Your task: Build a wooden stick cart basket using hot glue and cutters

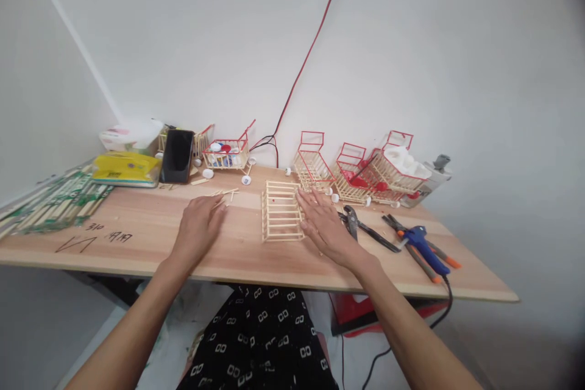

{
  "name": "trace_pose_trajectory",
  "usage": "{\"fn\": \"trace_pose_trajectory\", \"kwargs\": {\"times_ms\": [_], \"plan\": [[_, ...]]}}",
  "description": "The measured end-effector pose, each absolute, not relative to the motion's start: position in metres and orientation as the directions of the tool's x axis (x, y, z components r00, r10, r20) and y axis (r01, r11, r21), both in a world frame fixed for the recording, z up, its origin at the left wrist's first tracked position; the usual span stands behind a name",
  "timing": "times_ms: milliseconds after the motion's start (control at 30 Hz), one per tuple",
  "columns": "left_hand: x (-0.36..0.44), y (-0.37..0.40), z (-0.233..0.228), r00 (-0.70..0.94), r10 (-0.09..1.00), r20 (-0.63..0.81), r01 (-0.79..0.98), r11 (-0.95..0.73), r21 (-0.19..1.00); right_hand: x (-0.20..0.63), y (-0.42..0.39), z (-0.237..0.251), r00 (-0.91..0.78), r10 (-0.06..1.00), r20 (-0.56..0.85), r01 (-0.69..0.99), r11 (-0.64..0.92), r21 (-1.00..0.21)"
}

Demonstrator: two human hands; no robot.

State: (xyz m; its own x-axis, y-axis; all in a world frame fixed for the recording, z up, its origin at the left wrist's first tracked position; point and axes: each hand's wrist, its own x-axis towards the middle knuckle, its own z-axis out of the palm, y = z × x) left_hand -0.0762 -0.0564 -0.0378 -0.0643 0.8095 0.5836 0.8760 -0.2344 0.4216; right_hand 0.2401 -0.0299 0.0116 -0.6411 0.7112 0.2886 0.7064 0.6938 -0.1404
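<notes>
A ladder-like frame of thin wooden sticks [280, 212] lies flat in the middle of the wooden table [150, 244]. My right hand [325, 225] rests palm down with fingers spread, touching the frame's right edge. My left hand [197, 226] lies palm down on the table to the frame's left, fingers together, close to a few loose sticks [225, 195]. Neither hand holds anything.
Several stick-and-red-wire baskets [351, 170] stand at the back, one with bottle caps [226, 153]. Pliers [351, 220], a blue glue gun [425, 250] and orange-handled cutters lie at right. Chopstick packs [55, 201], a yellow pack [125, 169] and a phone [177, 155] sit left.
</notes>
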Motion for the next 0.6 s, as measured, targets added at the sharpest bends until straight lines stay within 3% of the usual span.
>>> {"fn": "trace_pose_trajectory", "kwargs": {"times_ms": [600], "plan": [[-0.0785, -0.0557, -0.0414, -0.029, 0.824, 0.566, 0.873, -0.255, 0.416, 0.2392, -0.0287, 0.0110, -0.649, 0.719, 0.249, 0.719, 0.687, -0.105]]}}
